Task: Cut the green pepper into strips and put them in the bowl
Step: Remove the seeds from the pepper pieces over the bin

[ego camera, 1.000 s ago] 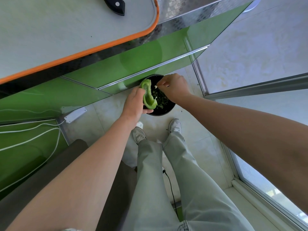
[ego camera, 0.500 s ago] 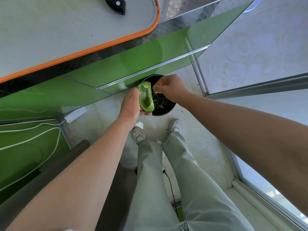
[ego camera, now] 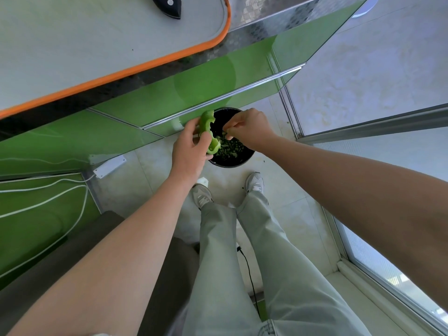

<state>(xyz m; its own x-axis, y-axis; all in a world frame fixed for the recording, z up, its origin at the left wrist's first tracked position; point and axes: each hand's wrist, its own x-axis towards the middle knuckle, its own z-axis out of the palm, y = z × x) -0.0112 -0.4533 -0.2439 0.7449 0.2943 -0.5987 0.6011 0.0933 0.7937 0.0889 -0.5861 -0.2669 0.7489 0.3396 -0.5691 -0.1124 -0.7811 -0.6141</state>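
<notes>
At the top of the view, a worktop (ego camera: 266, 15) is seen from above, with a pale cutting board (ego camera: 84, 44) edged in orange lying on it. Below its edge, glossy green cabinet fronts (ego camera: 194, 76) run down to a light tiled floor (ego camera: 150, 180). Two legs in pale trousers (ego camera: 218, 263) and grey shoes (ego camera: 201, 196) are planted on the floor. Just ahead of the shoes, against the cabinet, a round black bin (ego camera: 232, 162) is set, with small green scraps in it. Both arms are stretched down over it. A piece of green pepper (ego camera: 206, 124), hollow side towards the bin, is held by the left hand (ego camera: 191, 151) above the bin's left rim; the grip is closed round it, thumb in front. The right hand (ego camera: 252, 132) is held above the bin, just beside the pepper, its grip narrow with fingertips pinched together; what lies between them cannot be told. A white power strip (ego camera: 109, 167) lies on the floor to the left. A black knife handle (ego camera: 167, 4) rests on the board's far edge.
</notes>
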